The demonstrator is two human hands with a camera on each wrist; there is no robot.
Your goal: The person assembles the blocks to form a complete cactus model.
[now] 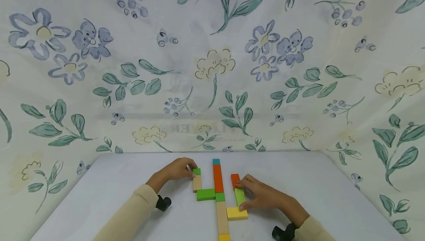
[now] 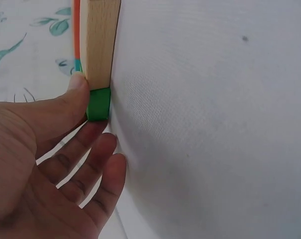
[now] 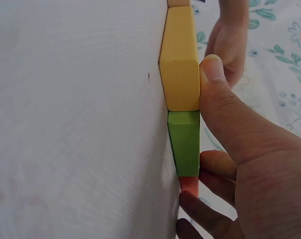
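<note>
My left hand (image 1: 177,170) pinches the small dark-green wooden cube (image 1: 196,171) atop the tan block (image 1: 197,183), left of centre. My right hand (image 1: 260,196) presses the light-green wooden block (image 1: 239,196) against the yellow square block (image 1: 237,213), lower centre on the white bench (image 1: 99,189). Best nudge gently, keeping edges flush with the orange bar (image 1: 217,178).

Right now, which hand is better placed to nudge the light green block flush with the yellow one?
Right. The right hand already rests on the light green block, thumb beside the yellow block. The left hand is across the orange column, holding the small green block.
</note>
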